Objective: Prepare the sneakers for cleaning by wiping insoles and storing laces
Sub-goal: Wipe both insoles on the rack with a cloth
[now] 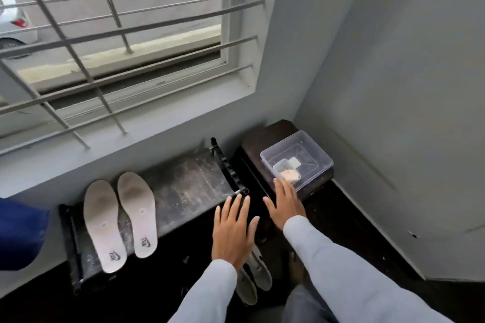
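Two white insoles [105,225] [137,215] lie side by side, undersides up, on the left part of a dusty black rack [189,186]. A clear plastic box [319,155] stands on a dark stool to the right, with a small tub and pale cloth [288,174] inside. My left hand [233,231] hovers flat with fingers spread over the rack's right end. My right hand [284,204] is open too, fingertips at the box's near corner. Two grey sneakers [256,278] sit on the dark floor below my left wrist, partly hidden by my sleeve.
A barred window [118,34] runs along the wall above the rack. A dark stool [265,136] fills the corner under the box, with a grey wall [393,86] close on the right. Something blue [21,233] juts in at the left edge.
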Tool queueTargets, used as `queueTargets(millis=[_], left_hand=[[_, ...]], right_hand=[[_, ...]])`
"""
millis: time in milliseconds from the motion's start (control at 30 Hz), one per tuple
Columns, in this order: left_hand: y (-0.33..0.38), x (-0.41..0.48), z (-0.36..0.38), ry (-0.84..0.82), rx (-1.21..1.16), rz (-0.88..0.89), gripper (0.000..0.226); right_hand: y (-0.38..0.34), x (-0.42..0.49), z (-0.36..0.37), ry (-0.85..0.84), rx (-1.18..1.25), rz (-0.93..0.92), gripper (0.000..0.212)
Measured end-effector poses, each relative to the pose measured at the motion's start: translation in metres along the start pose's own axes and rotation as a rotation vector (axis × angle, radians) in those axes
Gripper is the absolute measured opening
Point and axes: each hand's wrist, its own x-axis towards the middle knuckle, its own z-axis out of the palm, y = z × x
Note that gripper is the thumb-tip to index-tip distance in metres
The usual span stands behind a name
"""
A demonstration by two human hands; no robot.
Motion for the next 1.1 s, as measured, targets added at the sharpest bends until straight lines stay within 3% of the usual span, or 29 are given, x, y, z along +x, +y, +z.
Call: queueTargets(millis=[167,300,500,633,800,1000,1100], left_hand=[[0.062,0.077,0.067,-0.042,-0.022,-0.071,0.053],[0.095,0.127,0.127,-0.051,-0.037,-0.24,0.054],[0.12,0.163,0.17,-0.159,-0.089,-0.408,0.067],[0.129,0.176,0.187,-0.235,-0.134,-0.442,0.055],[0.134,0.176,0.189,-0.205,-0.169,-0.501,0.049],[0.132,0.154,0.164,0.007,-0.372,-0.686,0.041],[0.129,0.136,0.141,0.19,-0.565,-0.786,0.035]], right_hand=[[0.097,0.094,-0.003,-0.115,-0.062,0.007,0.052],[0.156,0.166,0.017,-0.262,-0.103,-0.113,0.05],[0.165,0.211,0.03,-0.376,-0.163,-0.358,0.043],[0.16,0.215,0.033,-0.401,-0.234,-0.434,0.047],[0.157,0.215,0.026,-0.309,-0.204,-0.401,0.026],[0.151,0.205,0.006,-0.085,0.047,-0.355,0.023],[0.138,0.179,-0.008,0.013,0.158,-0.443,0.019]])
